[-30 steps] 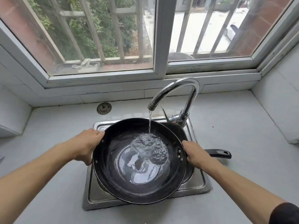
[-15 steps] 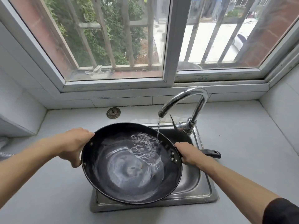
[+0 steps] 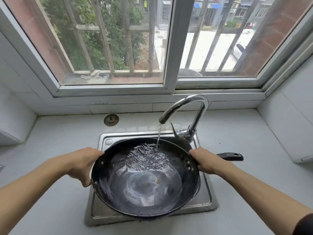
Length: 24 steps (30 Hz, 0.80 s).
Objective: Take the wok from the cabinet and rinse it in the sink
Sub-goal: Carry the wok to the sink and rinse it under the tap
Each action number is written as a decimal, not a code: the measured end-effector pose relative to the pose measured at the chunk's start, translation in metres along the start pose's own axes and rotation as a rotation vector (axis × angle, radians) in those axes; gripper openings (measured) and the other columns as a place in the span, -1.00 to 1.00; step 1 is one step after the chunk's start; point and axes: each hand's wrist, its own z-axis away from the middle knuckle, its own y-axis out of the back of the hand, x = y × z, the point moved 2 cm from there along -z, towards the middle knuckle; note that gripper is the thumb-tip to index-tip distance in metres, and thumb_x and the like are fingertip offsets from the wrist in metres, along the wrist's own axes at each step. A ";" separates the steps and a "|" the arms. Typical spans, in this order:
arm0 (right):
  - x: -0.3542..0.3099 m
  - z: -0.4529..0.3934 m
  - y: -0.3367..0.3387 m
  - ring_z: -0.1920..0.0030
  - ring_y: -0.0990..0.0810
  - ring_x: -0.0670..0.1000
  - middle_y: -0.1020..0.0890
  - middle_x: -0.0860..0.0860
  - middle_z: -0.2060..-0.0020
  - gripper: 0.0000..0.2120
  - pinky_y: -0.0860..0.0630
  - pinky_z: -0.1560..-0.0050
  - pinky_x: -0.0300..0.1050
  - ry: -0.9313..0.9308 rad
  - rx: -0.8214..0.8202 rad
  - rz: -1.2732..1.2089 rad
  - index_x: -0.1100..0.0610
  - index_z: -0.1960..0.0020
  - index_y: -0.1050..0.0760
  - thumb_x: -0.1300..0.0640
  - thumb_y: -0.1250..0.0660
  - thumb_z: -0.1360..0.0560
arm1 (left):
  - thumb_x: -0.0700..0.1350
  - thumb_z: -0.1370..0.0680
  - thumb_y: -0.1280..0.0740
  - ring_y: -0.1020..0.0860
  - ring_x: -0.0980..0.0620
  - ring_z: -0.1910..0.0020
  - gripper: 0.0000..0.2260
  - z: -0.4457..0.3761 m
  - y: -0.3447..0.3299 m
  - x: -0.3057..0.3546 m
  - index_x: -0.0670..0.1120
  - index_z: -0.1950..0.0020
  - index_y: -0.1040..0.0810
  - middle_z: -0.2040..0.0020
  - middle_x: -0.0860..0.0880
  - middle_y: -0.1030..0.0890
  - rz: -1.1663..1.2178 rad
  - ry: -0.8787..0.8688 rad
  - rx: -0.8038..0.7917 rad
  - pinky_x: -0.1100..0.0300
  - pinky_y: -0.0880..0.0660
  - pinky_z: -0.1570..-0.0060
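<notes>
My left hand [image 3: 83, 164] is curled round the wok [image 3: 144, 177] rim on its left side, thumb over the lip near the rivets, fingers under & out of sight; I can't tell if there's a small ear handle beneath. My right hand [image 3: 205, 161] wraps the root of the long black handle [image 3: 231, 156], right where it meets the bowl. So both hands hold the wok, which hangs over the steel sink [image 3: 205, 200], covering most of the basin; whether its bottom touches the sink I can't tell. Wok's long axis runs left-right, handle pointing to my right & a bit away from me, free end out past the sink edge above the countertop [image 3: 245, 180]. Bowl faces up, tilted slightly w/ near rim lower. Water [image 3: 159, 134] drops in a thin stream from the chrome gooseneck faucet [image 3: 188, 107] and hits the far inner wall, rippling and pooling toward the middle; a small brownish speck [image 3: 157, 180] sits near centre. Faucet base & lever stand at the sink's back right corner, just beyond my right hand. A round drain strainer [image 3: 111, 120] lies on the counter behind the sink, left of the spout, well apart from the wok. Both forearms reach in from the bottom corners, wrists about level, dark sleeve [image 3: 303, 224] on my right arm. Barred window [image 3: 169, 48] straight ahead.
</notes>
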 end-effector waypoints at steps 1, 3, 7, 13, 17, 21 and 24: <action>0.003 0.004 0.002 0.02 -0.57 0.16 -0.57 0.11 0.03 -0.87 -0.49 0.11 -0.03 -0.021 -0.007 0.013 0.08 0.05 -0.40 0.10 -0.31 -0.45 | 0.08 -0.01 -0.45 -0.59 0.04 0.28 -0.46 -0.002 0.001 0.005 0.16 0.04 -0.43 0.22 0.10 -0.56 0.014 -0.010 0.006 0.02 -0.57 0.32; 0.009 0.010 0.006 0.04 -0.58 0.16 -0.56 0.09 0.06 -0.88 -0.52 0.11 0.00 -0.062 -0.017 0.034 0.08 0.06 -0.40 0.11 -0.32 -0.45 | 0.07 -0.01 -0.44 -0.58 0.06 0.24 -0.44 -0.008 0.000 0.012 0.13 0.01 -0.45 0.20 0.10 -0.57 0.029 -0.034 0.010 0.03 -0.58 0.29; 0.019 0.025 0.018 0.09 -0.58 0.14 -0.55 0.05 0.11 -0.92 -0.55 0.12 0.03 -0.093 -0.032 0.079 0.09 0.10 -0.41 0.14 -0.30 -0.43 | 0.07 -0.01 -0.47 -0.59 0.05 0.19 -0.42 -0.019 -0.004 0.024 0.10 0.00 -0.44 0.17 0.08 -0.58 0.060 -0.081 0.007 0.03 -0.58 0.23; 0.029 0.044 0.031 0.11 -0.57 0.14 -0.48 0.02 0.16 -0.92 -0.54 0.13 0.05 -0.145 -0.040 0.139 0.09 0.12 -0.37 0.15 -0.28 -0.44 | 0.07 -0.02 -0.49 -0.55 0.15 0.06 -0.34 -0.032 -0.002 0.046 0.10 -0.10 -0.44 0.04 0.14 -0.56 0.105 -0.154 -0.005 0.23 -0.53 0.07; 0.030 0.055 0.031 0.09 -0.57 0.15 -0.53 0.07 0.10 -0.94 -0.54 0.11 0.05 -0.165 -0.034 0.156 0.09 0.11 -0.37 0.17 -0.25 -0.45 | 0.07 -0.04 -0.50 -0.51 0.17 0.03 -0.35 -0.038 -0.008 0.053 0.15 -0.11 -0.42 0.02 0.17 -0.52 0.104 -0.195 0.024 0.27 -0.49 0.03; 0.027 0.065 0.031 0.07 -0.56 0.15 -0.53 0.08 0.07 -0.90 -0.53 0.08 0.05 -0.173 -0.005 0.154 0.08 0.13 -0.32 0.20 -0.25 -0.45 | 0.13 -0.01 -0.49 -0.46 0.16 0.03 -0.28 -0.041 -0.014 0.052 0.15 -0.15 -0.40 0.02 0.17 -0.48 0.058 -0.194 0.084 0.35 -0.43 0.08; 0.021 0.070 0.032 0.10 -0.56 0.14 -0.54 0.07 0.09 -0.89 -0.53 0.11 0.06 -0.184 0.055 0.158 0.09 0.13 -0.31 0.25 -0.22 -0.44 | 0.17 0.02 -0.48 -0.45 0.13 0.00 -0.18 -0.041 -0.015 0.051 0.17 -0.21 -0.33 0.00 0.18 -0.46 0.039 -0.203 0.140 0.25 -0.48 -0.03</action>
